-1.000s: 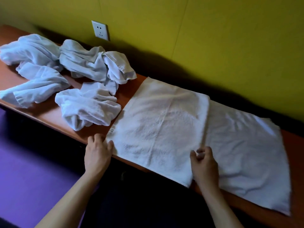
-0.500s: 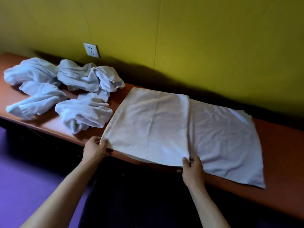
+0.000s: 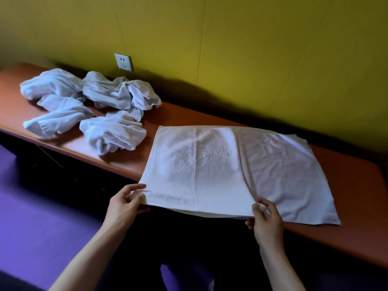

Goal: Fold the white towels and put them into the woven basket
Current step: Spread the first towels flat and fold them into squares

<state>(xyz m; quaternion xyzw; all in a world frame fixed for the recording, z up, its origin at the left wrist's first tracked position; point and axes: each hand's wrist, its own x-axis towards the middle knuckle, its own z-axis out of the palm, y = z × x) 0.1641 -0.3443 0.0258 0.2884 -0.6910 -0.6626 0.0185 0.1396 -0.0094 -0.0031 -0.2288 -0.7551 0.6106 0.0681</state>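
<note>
A: What does each grip hold at this moment?

B: The left hand (image 3: 125, 203) pinches the near left corner of the folded towel (image 3: 199, 171), thumb on top and fingers below. The right hand (image 3: 265, 217) pinches the near edge at the place where the folded layer ends. Both hands are grasping cloth; neither one is released.

A: And where is the towel?

B: It lies on the counter (image 3: 352, 217), and its near edge hangs a little over the counter's near side. The left part is double; a single layer (image 3: 283, 173) is spread to the right. The loose towels (image 3: 88, 110) are heaped at the far left, near the wall socket (image 3: 123, 61). The woven basket is not visible in this view.

A: What could go wrong from here?

B: I think the layers can slip. If a pinch catches only the top layer, the lower one stays behind and the edges do not match. Also, if the hands pull toward the near side, the whole towel may slide off the counter, because that edge is unsupported.

A: How are the arms placed?

B: Both forearms reach forward from the near side, the wrists low, just at the counter's near edge.
</note>
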